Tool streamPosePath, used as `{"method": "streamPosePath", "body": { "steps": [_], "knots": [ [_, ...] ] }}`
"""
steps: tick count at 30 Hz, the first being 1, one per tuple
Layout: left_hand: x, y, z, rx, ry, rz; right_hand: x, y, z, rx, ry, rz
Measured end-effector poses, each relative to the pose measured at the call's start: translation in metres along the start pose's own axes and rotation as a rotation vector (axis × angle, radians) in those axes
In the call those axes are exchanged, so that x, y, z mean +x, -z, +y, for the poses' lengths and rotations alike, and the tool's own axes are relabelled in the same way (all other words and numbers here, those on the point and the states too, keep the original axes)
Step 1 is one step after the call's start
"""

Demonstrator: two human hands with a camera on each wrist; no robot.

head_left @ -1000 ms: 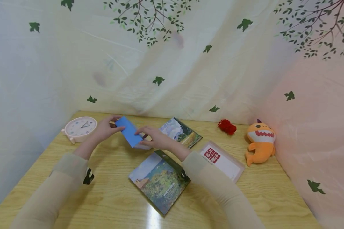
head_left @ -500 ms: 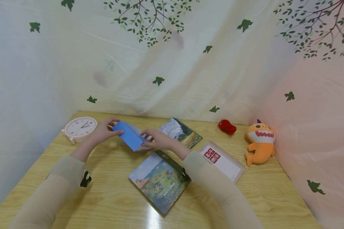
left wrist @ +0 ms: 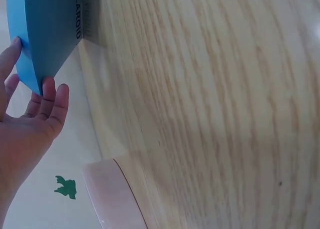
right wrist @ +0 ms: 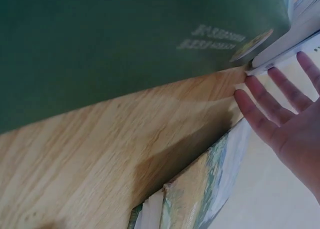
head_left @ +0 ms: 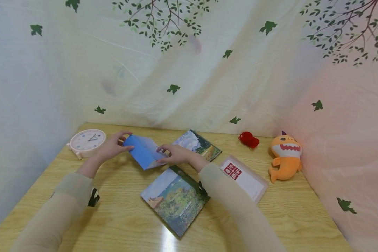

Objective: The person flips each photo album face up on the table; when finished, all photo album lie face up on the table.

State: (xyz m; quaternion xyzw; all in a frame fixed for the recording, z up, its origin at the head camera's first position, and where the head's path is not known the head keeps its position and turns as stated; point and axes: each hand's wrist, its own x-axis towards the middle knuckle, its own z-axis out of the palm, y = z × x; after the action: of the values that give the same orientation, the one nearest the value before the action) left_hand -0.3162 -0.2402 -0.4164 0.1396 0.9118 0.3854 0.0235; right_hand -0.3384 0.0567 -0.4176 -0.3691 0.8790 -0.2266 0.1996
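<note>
A blue-covered book [head_left: 138, 149], with black capitals ending in "OLAROID" on one face in the left wrist view, is raised above the far left of the table. My left hand [head_left: 113, 145] pinches its left corner; the thumb lies on one side and the fingers on the other. At the other end, my right hand [head_left: 177, 154] holds the right edge between thumb and fingers. Pale pages [right wrist: 305, 26] show beside the right fingertips in the right wrist view. A photo album [head_left: 176, 201] with a painted garden cover lies just in front of both hands.
A pink clock [head_left: 87, 141] lies left of my left hand. Behind the right forearm are a painted-cover book [head_left: 204, 148] and a framed card [head_left: 247, 178] with red characters. Farther right sit red yarn [head_left: 249, 140] and an orange shark plush [head_left: 285, 157]. A printed curtain [head_left: 201, 87] borders the table.
The blue book has tipped downward and opened wider, showing more of its paler inner side. My right hand has shifted slightly right along with its edge; the left hand keeps its corner.
</note>
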Motion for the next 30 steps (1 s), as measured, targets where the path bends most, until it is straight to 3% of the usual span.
{"method": "streamPosePath", "body": {
  "steps": [7, 15, 19, 30],
  "knots": [
    [-0.004, 0.001, -0.008, 0.076, -0.046, -0.043, 0.003, -0.003, 0.007, -0.022, 0.008, 0.002],
    [0.001, -0.001, -0.018, 0.095, 0.020, -0.095, 0.010, -0.002, 0.002, -0.114, 0.038, -0.003],
    [0.001, -0.001, -0.022, 0.101, 0.014, -0.132, 0.013, -0.002, -0.002, -0.169, 0.055, -0.014],
    [-0.002, -0.003, -0.024, 0.105, 0.038, -0.177, 0.012, -0.001, 0.000, -0.152, 0.068, -0.029]
  ]
}}
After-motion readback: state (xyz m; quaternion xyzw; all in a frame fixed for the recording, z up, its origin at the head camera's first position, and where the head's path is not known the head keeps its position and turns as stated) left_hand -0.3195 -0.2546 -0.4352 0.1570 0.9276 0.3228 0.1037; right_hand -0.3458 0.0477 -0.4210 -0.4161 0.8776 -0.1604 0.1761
